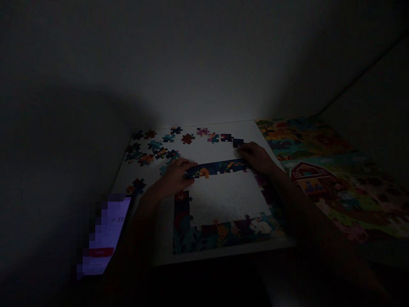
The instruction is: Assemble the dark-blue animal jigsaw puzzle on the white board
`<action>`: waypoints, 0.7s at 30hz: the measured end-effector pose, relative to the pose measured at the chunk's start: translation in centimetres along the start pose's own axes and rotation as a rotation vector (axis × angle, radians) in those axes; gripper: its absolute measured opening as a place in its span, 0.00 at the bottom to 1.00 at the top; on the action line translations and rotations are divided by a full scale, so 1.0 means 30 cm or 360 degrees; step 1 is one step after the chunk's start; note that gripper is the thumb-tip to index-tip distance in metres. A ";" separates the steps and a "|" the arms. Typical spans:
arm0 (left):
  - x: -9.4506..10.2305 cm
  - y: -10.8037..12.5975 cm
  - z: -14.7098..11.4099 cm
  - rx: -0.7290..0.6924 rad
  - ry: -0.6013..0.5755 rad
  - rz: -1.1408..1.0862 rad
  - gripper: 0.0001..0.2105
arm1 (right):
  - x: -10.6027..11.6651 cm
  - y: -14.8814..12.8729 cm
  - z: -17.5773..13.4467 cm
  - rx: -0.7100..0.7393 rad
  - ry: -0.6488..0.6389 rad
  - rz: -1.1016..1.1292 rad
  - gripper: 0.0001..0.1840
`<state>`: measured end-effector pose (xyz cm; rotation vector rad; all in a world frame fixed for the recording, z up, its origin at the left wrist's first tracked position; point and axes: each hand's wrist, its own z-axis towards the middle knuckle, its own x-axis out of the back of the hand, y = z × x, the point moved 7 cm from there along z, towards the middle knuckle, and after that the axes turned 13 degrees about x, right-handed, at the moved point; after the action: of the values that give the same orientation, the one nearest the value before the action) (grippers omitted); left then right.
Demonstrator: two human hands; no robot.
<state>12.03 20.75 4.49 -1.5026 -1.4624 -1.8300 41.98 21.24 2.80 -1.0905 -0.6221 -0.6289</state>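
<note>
Our puzzle border (223, 166) is lying toward the front edge of the tabletop (207, 153), loose pieces (146, 159) clustering near the back-left corner. We are touching the border's far-left corner with our left hand (176, 175) and a dark piece (237, 142) with our right hand (258, 158); whether either is pinching, we cannot tell.

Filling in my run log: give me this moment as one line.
left hand: at left end of top strip; right hand: at dark piece; bottom row: joined; loose pieces: far and left; phone: lit
</note>
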 end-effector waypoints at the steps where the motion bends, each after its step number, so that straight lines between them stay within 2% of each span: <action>1: -0.001 0.002 0.001 -0.0006 0.0002 -0.0001 0.23 | 0.000 0.000 0.000 0.0006 0.0001 -0.0002 0.10; 21: 0.000 0.005 0.006 0.0030 0.0001 0.0038 0.23 | -0.011 -0.001 0.005 0.0063 0.0018 -0.0035 0.10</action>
<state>12.25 20.85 4.56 -1.5044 -1.4511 -1.7979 41.71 21.41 2.62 -1.0435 -0.6352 -0.6391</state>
